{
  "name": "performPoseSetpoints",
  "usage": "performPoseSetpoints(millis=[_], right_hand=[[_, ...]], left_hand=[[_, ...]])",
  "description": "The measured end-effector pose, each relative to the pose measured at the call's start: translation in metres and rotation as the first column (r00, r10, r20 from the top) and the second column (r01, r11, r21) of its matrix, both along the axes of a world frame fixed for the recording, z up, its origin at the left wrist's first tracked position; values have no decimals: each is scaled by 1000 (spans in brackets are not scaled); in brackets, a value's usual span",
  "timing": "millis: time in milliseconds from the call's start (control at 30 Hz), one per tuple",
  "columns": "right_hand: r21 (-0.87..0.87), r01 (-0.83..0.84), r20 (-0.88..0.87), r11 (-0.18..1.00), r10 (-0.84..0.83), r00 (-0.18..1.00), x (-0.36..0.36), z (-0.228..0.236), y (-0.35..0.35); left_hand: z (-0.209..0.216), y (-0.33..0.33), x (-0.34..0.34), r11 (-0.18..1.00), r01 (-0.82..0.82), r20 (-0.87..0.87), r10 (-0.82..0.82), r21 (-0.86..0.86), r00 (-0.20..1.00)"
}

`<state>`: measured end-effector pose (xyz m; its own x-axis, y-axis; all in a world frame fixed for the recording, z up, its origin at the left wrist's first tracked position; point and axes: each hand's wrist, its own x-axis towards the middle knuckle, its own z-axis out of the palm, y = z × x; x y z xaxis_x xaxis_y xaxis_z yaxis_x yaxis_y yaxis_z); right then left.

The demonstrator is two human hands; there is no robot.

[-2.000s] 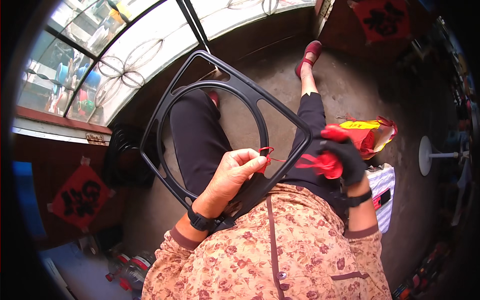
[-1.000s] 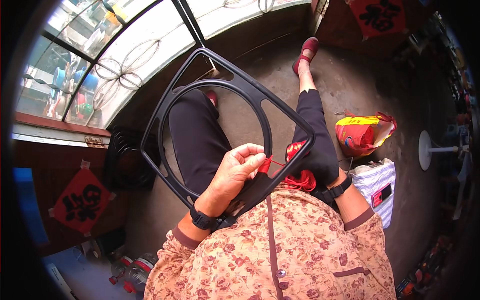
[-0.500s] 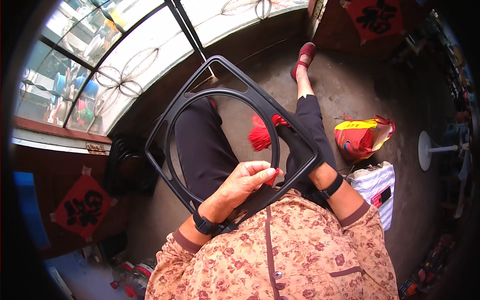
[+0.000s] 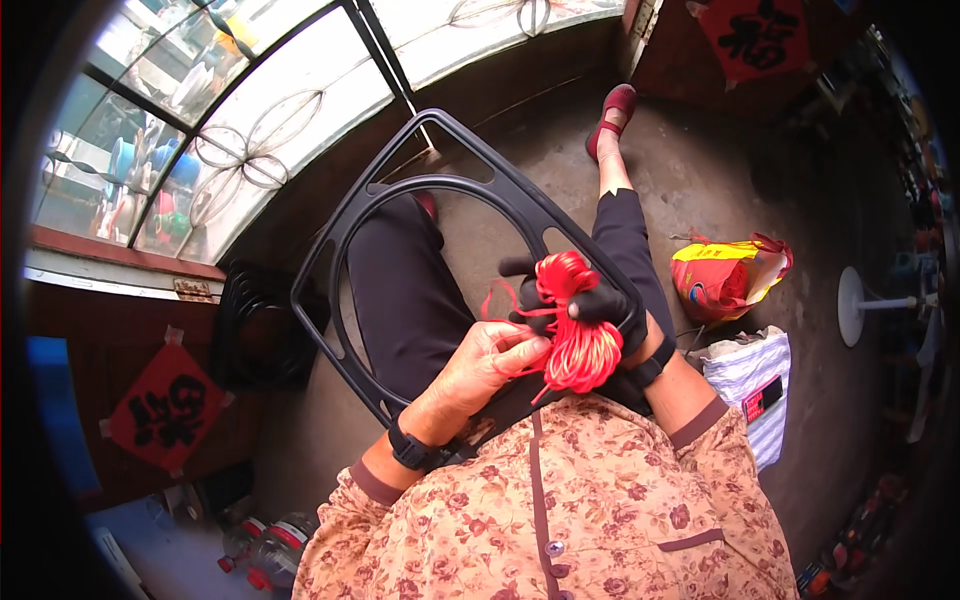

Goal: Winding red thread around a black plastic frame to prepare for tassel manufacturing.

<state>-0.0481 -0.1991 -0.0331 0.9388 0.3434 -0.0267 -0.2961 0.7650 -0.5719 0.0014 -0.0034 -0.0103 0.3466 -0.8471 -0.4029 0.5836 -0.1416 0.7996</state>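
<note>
A black frame [image 4: 472, 150], square outside with a round ring inside, rests across my lap. My right hand [image 4: 597, 303], in a black glove, is closed around a bundle of red cord [image 4: 582, 355] above the frame's right side. The bundle is pinched at its middle, with loops bulging above and below. Bare of any glove, my left hand [image 4: 495, 356] pinches a red strand beside the bundle, near the ring's lower right. A loose loop of the cord curls up to the left of the bundle. The ring's lower right part is hidden behind my hands.
On the floor to the right stand a red and yellow bag [image 4: 728, 278] and a striped white bag [image 4: 765, 425] with a phone [image 4: 763, 398] on it. Similar black frames [image 4: 262, 325] are stacked at the left. A glazed door [image 4: 250, 150] is ahead left; plastic bottles [image 4: 275, 548] lie lower left.
My right hand has brought the red cord bundle from beyond the ring's right side up over it, toward me. My left hand stays near the same place, pinching red cord.
</note>
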Motion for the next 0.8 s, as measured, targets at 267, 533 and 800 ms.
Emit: performPoseSetpoints(millis=[267, 533, 800], right_hand=[[-177, 316, -140, 932, -342, 929, -18, -3, 2], [230, 594, -309, 771, -521, 795, -54, -14, -60], [-209, 608, -258, 766, -643, 721, -119, 14, -70]], left_hand=[[-2, -1, -5, 993, -106, 94, 110, -43, 990], [15, 2, 0, 988, -118, 11, 117, 98, 993], [12, -4, -2, 972, -223, 7, 223, 71, 975]])
